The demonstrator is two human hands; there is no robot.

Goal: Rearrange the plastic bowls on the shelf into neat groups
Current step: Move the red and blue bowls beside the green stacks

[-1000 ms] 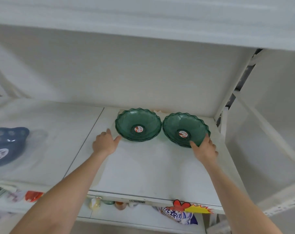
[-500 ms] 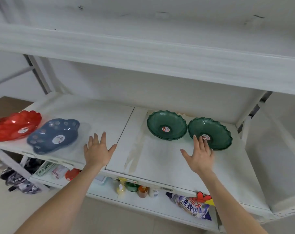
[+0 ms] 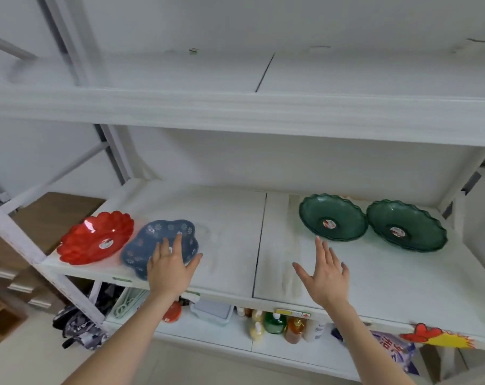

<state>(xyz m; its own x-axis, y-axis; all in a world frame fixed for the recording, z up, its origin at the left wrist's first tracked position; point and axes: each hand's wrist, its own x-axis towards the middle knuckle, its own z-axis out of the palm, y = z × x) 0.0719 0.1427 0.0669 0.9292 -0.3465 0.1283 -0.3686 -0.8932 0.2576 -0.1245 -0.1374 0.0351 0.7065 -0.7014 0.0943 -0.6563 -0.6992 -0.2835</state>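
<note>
Two dark green scalloped bowls sit side by side at the back right of the white shelf (image 3: pixel 230 215): the left green bowl (image 3: pixel 333 216) and the right green bowl (image 3: pixel 406 225). At the shelf's left end lie a red bowl (image 3: pixel 95 236) and, beside it, a blue flower-patterned bowl (image 3: pixel 155 240). My left hand (image 3: pixel 170 269) is spread open over the blue bowl's near right edge; whether it touches the bowl is unclear. My right hand (image 3: pixel 326 273) hovers open above the bare shelf, just in front of the left green bowl, holding nothing.
An upper shelf board (image 3: pixel 235 112) overhangs the bowls. White uprights (image 3: pixel 19 240) frame the left side. Below the shelf stand several bottles (image 3: pixel 274 323), a plastic box (image 3: pixel 212 312), a detergent bag (image 3: pixel 394 351) and a dark umbrella (image 3: pixel 77 326).
Both hands left the two green bowls and drew back. The view swung left, and my left hand moved across to the blue bowl.
</note>
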